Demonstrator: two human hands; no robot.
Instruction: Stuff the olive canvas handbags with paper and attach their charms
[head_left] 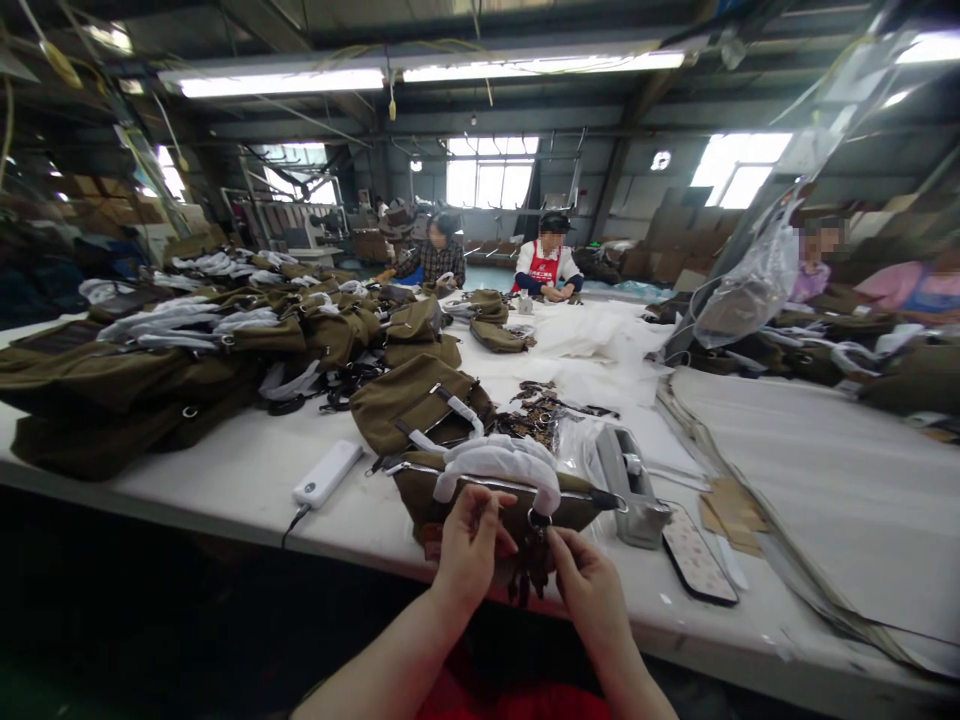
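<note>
An olive handbag (581,512) stands at the table's front edge, its zip along the top and its handles (502,460) wrapped in white paper. A dark tassel-like bag charm (534,570) hangs at the metal ring below the right handle end. My right hand (589,575) pinches the charm's edge near that ring between thumb and finger. Against the bag's front, my left hand (472,545) is closed with curled fingers. What it holds, if anything, I cannot make out. A brown tag (433,540) shows beside the left wrist.
Behind stands another olive bag (412,400); a heap of bags (300,330) fills the left. Nearby lie a white power bank (328,474), leopard-patterned straps (536,415), a grey tape dispenser (634,490) and a phone (697,555). Large sheets (817,480) cover the right. Co-workers (547,265) sit across the table.
</note>
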